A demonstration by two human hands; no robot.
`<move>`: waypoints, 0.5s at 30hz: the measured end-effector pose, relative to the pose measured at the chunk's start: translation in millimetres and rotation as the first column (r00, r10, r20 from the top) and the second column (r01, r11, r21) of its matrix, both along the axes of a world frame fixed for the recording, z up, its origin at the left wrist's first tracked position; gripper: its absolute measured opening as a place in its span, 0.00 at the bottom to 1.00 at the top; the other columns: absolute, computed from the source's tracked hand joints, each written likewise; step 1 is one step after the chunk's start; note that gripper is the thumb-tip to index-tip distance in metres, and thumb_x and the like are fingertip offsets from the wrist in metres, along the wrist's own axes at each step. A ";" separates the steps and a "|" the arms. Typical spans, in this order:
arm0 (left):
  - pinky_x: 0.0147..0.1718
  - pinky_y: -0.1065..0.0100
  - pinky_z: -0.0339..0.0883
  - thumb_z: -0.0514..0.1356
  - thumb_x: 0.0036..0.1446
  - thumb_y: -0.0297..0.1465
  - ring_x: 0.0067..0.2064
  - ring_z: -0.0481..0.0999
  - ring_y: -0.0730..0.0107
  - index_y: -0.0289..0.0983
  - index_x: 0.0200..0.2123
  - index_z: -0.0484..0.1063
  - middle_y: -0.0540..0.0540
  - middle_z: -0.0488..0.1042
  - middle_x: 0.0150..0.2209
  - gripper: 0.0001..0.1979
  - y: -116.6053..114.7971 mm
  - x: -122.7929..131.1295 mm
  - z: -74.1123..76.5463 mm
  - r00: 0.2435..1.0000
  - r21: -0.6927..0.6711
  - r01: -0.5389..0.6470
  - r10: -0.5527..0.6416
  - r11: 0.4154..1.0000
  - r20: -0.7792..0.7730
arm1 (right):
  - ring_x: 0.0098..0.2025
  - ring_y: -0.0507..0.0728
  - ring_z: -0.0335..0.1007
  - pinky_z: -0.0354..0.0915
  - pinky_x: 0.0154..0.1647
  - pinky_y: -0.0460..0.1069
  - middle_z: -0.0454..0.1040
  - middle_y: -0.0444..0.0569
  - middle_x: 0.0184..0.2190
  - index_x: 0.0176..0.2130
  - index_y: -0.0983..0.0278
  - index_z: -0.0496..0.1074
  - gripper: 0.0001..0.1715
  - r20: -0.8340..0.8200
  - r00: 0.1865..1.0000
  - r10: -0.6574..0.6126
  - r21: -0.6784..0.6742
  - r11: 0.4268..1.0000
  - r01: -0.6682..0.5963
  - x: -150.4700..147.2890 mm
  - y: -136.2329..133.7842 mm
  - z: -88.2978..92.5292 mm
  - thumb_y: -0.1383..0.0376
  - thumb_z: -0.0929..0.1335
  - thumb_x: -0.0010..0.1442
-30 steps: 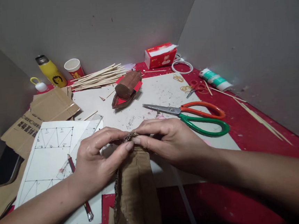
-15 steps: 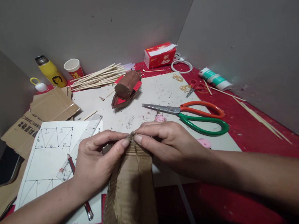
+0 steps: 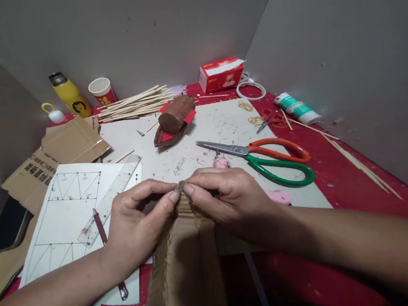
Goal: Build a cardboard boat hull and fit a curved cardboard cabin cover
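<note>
Low in the middle, cardboard [image 3: 192,263] narrows to a tip, which the left hand [image 3: 134,221] and right hand [image 3: 234,193] pinch between closed thumbs and forefingers. It is probably light, bendable and easily creased, best held at that tip's sides. Beyond lie scissors [image 3: 245,150], then a boat [image 3: 177,115].

Dim light leaves the grey walls [image 3: 179,31] murky — darker toward the upper corners — with soft shadow on the bent cardboard [image 3: 185,269].

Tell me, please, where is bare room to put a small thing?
Bare: the speckled white sheet between boat and rubber bands; the red tabletop between large scissors and thin sticks. Crowded: left, with cardboard, drawing, ruler, pencil.
</note>
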State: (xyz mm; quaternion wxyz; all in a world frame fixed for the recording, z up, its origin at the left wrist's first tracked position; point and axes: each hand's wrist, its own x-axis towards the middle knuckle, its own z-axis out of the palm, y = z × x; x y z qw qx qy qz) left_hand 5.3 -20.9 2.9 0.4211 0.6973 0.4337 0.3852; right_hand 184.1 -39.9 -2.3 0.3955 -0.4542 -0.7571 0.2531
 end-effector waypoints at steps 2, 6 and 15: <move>0.36 0.71 0.72 0.65 0.54 0.27 0.34 0.77 0.73 0.41 0.32 0.79 0.52 0.79 0.32 0.03 0.7 0.6 -1.4 1.000 0.007 -0.003 0.002 1.000 0.031 | 0.26 0.49 0.65 0.61 0.30 0.43 0.71 0.45 0.23 0.27 0.66 0.71 0.15 0.012 1.000 -0.001 0.026 1.000 0.001 0.2 0.4 -2.0 0.71 0.62 0.64; 0.37 0.72 0.71 0.65 0.54 0.27 0.37 0.76 0.73 0.39 0.30 0.78 0.50 0.77 0.33 0.02 2.4 2.9 -4.0 0.993 -0.050 0.028 -0.022 0.998 0.119 | 0.25 0.48 0.63 0.59 0.28 0.43 0.68 0.44 0.22 0.26 0.65 0.69 0.15 0.069 0.998 -0.006 0.069 0.998 0.001 1.3 -0.3 -4.3 0.70 0.62 0.64; 0.31 0.73 0.72 0.67 0.52 0.29 0.31 0.76 0.74 0.38 0.31 0.77 0.51 0.78 0.29 0.02 2.1 6.9 -9.3 0.986 -0.139 -0.053 0.075 0.989 0.152 | 0.25 0.49 0.63 0.59 0.29 0.45 0.68 0.44 0.22 0.28 0.65 0.70 0.15 0.110 0.994 -0.018 0.076 0.997 0.010 0.9 2.4 -3.8 0.70 0.61 0.65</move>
